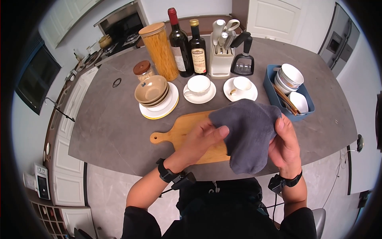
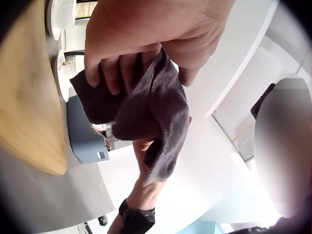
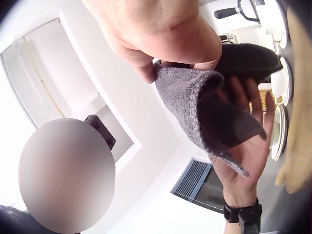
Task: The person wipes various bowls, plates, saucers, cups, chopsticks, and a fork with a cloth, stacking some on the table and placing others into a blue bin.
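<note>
A dark grey cloth (image 1: pixel 250 131) is held up between both hands, over the right end of a wooden cutting board (image 1: pixel 183 127). Its lower part hangs down in folds. My left hand (image 1: pixel 199 141) holds the cloth's left side, the thumb lying along the near face and the fingers partly hidden behind it. On the other side, my right hand (image 1: pixel 284 141) pinches the cloth's right edge under the thumb. In the left wrist view the fingers (image 2: pixel 112 78) lie against the fabric. The right wrist view shows the cloth (image 3: pixel 190 97) folded over, with a hollow underneath.
Stacked brown bowls (image 1: pixel 151 89) on plates stand left. Behind the board are two white cups (image 1: pixel 198 85) on saucers. A pasta jar (image 1: pixel 159 51), two bottles (image 1: pixel 181 49) and a knife block (image 1: pixel 219 61) stand farther back. A blue bin (image 1: pixel 292 113) with bowls sits right.
</note>
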A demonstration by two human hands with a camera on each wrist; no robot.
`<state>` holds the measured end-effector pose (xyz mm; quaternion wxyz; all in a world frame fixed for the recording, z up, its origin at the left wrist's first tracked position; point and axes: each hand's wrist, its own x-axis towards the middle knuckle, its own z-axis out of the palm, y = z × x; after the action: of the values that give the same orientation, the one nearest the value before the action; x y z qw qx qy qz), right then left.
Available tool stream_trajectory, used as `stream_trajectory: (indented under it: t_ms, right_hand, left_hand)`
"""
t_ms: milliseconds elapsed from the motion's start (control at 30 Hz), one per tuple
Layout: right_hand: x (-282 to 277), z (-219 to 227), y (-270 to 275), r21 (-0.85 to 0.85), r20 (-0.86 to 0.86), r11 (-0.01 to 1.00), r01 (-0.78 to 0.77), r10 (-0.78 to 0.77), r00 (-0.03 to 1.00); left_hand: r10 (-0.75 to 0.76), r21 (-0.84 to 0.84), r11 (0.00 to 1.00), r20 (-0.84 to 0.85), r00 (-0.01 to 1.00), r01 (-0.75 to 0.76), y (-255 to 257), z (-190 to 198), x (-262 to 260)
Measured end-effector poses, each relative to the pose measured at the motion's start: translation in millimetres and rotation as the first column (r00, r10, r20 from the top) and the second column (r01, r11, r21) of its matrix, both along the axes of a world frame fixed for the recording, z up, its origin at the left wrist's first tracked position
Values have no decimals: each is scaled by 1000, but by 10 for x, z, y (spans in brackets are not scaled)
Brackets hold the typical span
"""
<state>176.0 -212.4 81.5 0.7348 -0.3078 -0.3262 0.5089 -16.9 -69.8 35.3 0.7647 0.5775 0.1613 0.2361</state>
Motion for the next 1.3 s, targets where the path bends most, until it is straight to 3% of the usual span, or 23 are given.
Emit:
stream_trajectory:
  t_ms: [33, 100, 133, 233, 300, 333, 400, 467, 567, 633, 667, 733, 767, 833, 867, 933, 967, 1033, 1067, 1133, 1233, 1300]
  right_hand:
    - [49, -77, -25, 3, 1, 1000, 2, -2, 1000]
    - [164, -270, -78, 23, 232, 1000, 6, -11, 973]
    - [160, -311, -101, 25, 232, 1000, 8, -14, 973]
    - [134, -412, -149, -15, 116, 999, -51, 53, 992]
    - [74, -469, -124, -279, -117, 938, -204, 178, 977]
    - [60, -486, -107, -277, -119, 940, -199, 172, 978]
    - [39, -506, -80, -246, -252, 911, -332, 270, 929]
    - [28, -497, -96, -281, -276, 918, -282, 204, 939]
    - [40, -508, -99, -239, -129, 960, -144, 115, 985]
    - [10, -467, -113, -99, -105, 995, -1, -10, 994]
    - [-16, -479, -117, -97, -105, 995, -2, -9, 994]
    - [-72, -517, -131, -63, 96, 975, 212, -205, 974]
    - [-82, -523, -135, -62, 96, 975, 211, -205, 974]
    - [-91, -532, -140, 31, 259, 950, 312, -309, 915]
    - [-92, -535, -145, 31, 259, 950, 312, -309, 915]
    - [-90, -531, -159, 77, 481, 887, 455, -433, 763]
    - [-93, -515, -147, 77, 482, 886, 456, -434, 761]
    - [-121, -468, -100, 372, 610, 760, 533, -633, 477]
    - [-146, -450, -101, 373, 610, 760, 533, -633, 476]
    - [-213, -423, -116, 218, 436, 833, 508, -549, 713]
    - [-345, -406, -88, 211, 411, 887, 411, -462, 786]
    - [-385, -429, -33, 197, 419, 870, 452, -492, 763]
  left_hand:
    - [16, -55, 998, 110, 994, -10, -27, 130, 27]
    - [-11, -58, 998, 142, 990, 19, 19, 222, 10]
    - [-34, -64, 997, 174, 984, 46, 39, 243, -10]
    - [-28, -9, 1000, 159, 987, 29, 70, 224, -33]
    - [-78, 29, 997, 145, 986, 75, 108, 186, -66]
    - [-124, 66, 991, 132, 983, 116, 121, 178, -75]
    - [-146, 62, 988, 129, 981, 139, 97, 198, -84]
    - [-165, 63, 985, 126, 978, 158, 69, 256, -114]
    - [-144, 62, 988, 77, 987, 140, 70, 342, -174]
    - [-53, 159, 986, -13, 999, 54, 107, 336, -203]
    - [-52, 161, 985, -14, 999, 54, 115, 333, -202]
    - [38, 258, 966, -70, 997, -19, 129, 318, -197]
    - [39, 259, 966, -70, 997, -19, 138, 290, -191]
    - [231, 592, 786, -20, 973, -175, 149, 229, -179]
    - [231, 592, 787, -20, 973, -175, 147, 228, -178]
    - [425, 828, 454, 125, 897, -330, 143, 234, -173]
    - [423, 827, 454, 126, 897, -330, 155, 245, -158]
    - [394, 840, 372, 243, 886, -396, 186, 274, -125]
    - [394, 839, 372, 244, 886, -397, 158, 284, -118]
    - [293, 456, 835, 103, 951, -307, 64, 309, -82]
    - [318, 336, 874, 146, 937, -350, 3, 322, 32]
    - [306, 345, 884, 85, 948, -316, 86, 259, 19]
